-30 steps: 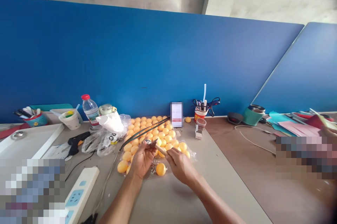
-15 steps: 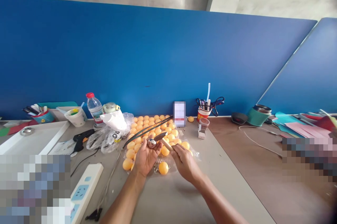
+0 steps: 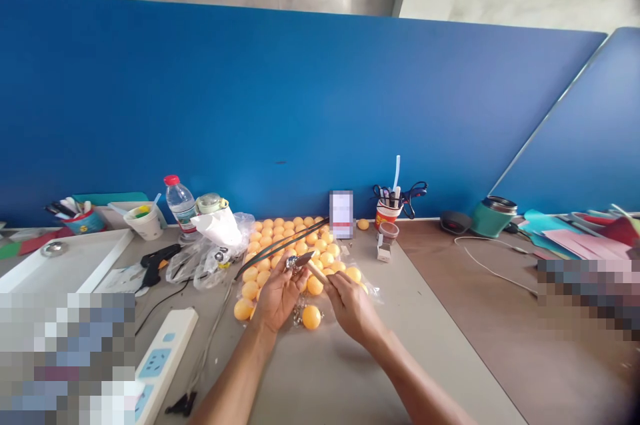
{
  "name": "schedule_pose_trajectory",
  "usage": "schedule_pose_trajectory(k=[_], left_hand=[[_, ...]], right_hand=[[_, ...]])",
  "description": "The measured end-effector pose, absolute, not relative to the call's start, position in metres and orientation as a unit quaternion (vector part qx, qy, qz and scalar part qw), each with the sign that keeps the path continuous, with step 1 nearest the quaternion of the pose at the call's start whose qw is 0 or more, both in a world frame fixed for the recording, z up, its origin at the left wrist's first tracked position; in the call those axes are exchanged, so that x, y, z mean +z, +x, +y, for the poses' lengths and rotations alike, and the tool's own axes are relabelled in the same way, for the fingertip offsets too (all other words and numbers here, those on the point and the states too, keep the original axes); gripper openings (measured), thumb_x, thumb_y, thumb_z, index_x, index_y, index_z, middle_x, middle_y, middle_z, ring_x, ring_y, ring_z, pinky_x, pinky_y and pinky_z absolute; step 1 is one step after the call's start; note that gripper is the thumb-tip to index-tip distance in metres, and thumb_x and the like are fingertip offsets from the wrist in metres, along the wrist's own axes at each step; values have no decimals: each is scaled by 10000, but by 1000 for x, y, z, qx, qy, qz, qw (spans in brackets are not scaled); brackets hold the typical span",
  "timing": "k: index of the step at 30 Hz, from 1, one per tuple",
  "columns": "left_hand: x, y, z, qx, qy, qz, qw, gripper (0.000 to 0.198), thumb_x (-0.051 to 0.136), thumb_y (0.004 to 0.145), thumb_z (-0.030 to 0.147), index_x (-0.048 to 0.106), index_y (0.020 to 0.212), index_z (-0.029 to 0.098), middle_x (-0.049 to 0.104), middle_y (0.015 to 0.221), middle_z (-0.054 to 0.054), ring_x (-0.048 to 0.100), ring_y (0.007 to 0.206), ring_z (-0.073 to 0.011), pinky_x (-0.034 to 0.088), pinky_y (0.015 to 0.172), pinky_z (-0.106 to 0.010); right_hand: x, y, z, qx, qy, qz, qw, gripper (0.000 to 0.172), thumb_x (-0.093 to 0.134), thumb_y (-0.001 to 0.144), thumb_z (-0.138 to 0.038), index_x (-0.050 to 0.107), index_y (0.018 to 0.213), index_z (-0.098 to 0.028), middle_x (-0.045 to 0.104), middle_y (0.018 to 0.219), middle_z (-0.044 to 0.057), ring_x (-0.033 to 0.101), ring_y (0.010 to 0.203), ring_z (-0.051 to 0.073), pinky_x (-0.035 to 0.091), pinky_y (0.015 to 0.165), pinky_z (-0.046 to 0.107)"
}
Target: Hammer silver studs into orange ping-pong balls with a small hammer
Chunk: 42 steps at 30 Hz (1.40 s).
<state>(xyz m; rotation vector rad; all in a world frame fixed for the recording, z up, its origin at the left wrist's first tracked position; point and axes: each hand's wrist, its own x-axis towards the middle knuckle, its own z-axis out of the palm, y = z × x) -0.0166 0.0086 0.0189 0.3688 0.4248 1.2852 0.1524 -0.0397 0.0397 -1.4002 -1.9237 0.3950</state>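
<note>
Cupped, the left hand (image 3: 277, 300) holds a shiny silver ball (image 3: 291, 263) at its curled fingers, above the tabletop (image 3: 395, 332) and the orange balls (image 3: 315, 286). The right hand's fingers pinch the wooden handle of a hammer (image 3: 318, 272), its head at the silver ball. Work looks under way; how much is finished or left cannot be told.
</note>
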Motion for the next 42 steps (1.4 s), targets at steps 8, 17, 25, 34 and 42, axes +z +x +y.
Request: schedule_pose_trajectory(k=[8,17,25,34,42], left_hand=[[14,-18,9,602,187,208,748,511,702,732,42,590,1189,241,698,949,-28,675,821,-135,539,790,-259],[19,-16,8,603,195,216,743,546,642,722,-3,577,1223,203,707,1017,-72,682,899,-160,520,874,-288],[15,-15,6,583,225,245,741,379,737,735,116,619,1086,198,699,912,-36,697,852,-171,545,809,-290],[15,-18,9,594,197,246,740,336,767,715,134,629,1018,175,664,748,-1,658,672,-118,531,638,-216],[18,-17,7,592,199,249,740,477,791,692,158,621,1137,184,663,788,-5,624,666,-107,501,628,-223]], right_hand=[[40,153,-40,166,-540,-745,355,263,369,960,-270,470,725,-207,552,749,32,488,614,141,339,560,255],[40,154,-37,173,-549,-735,358,272,366,951,-257,422,688,-215,539,731,25,484,614,146,338,567,256],[45,155,-37,179,-552,-724,373,293,374,948,-273,416,663,-219,523,687,16,467,584,143,339,547,258],[46,153,-38,206,-546,-726,364,301,356,954,-298,376,662,-225,521,687,22,472,607,157,343,571,268],[48,153,-38,220,-543,-723,367,297,361,949,-295,360,661,-227,510,678,17,468,609,156,341,573,265]])
